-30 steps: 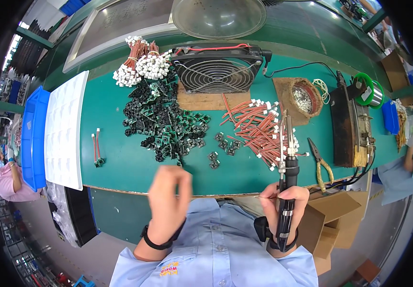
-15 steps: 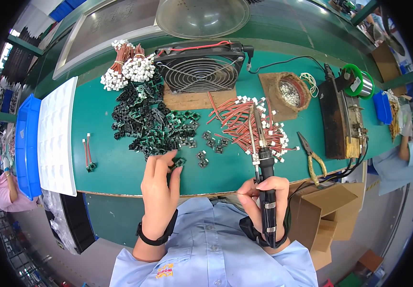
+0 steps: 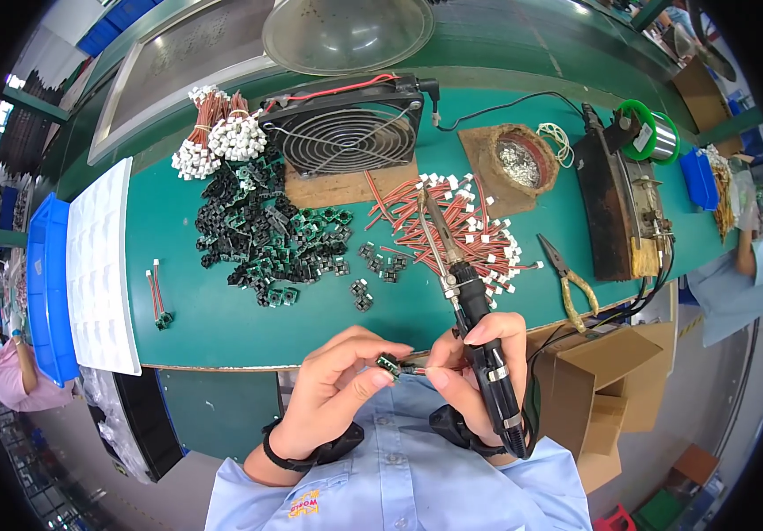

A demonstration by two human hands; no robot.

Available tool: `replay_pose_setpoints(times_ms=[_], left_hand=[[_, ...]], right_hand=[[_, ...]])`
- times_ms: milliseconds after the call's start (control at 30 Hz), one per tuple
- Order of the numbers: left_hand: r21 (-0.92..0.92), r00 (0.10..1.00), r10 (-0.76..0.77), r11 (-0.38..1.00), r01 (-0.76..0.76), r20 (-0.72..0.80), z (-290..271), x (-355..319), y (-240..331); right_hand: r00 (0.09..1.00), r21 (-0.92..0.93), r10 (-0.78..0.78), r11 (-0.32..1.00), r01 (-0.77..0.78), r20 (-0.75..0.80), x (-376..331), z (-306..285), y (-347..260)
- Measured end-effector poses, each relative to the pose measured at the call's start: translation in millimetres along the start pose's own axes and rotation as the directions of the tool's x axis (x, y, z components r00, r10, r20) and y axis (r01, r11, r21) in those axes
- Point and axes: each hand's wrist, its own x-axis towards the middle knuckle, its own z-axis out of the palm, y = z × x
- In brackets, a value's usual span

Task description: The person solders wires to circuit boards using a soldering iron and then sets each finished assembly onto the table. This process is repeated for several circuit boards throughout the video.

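Observation:
My left hand pinches a small green circuit board with a black part, just in front of the table's near edge. In my right hand a black soldering iron lies slanted, its tip pointing away over the wires. The thumb and fingers of that hand also pinch a short wire lead, whose end reaches the board; whether it is joined I cannot tell. Loose red-brown wires with white connectors lie beyond the iron. Left of them spreads a heap of black and green boards, with several boards apart from it.
A fan stands behind the heap, beside bundled connectors. To the right are a round solder-scrap dish, pliers, a dark soldering box and a solder spool. A wired board and white tray lie left.
My left hand has left the heap, moving toward me and right with a board. The board now meets the lead in my right hand. The iron has tilted leftward.

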Motion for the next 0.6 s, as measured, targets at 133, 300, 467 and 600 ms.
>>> replay_pose_setpoints(times_ms=[133, 300, 467, 600], left_hand=[[-0.314, 0.992, -0.116, 0.945, 0.096, -0.046, 7.9, 0.7, 3.8], [-0.425, 0.982, -0.191, 0.888, 0.177, 0.009, 8.5, 1.8, 1.4], [-0.438, 0.991, -0.07, 0.891, 0.114, 0.116, 0.3, -0.1, -7.1], [-0.417, 0.992, -0.061, 0.903, 0.102, 0.111, 0.0, -1.6, -7.0]], right_hand=[[1.0, -0.031, -0.03, 0.999, 0.03, 0.008, 0.8, 3.2, 0.6], [0.992, -0.114, -0.123, 0.986, 0.126, 0.036, 2.4, 6.4, -2.3], [0.979, -0.229, -0.177, 0.954, 0.196, 0.099, 1.8, 9.3, -5.0], [0.964, -0.256, -0.222, 0.933, 0.254, 0.149, 4.1, 8.8, -7.7]])
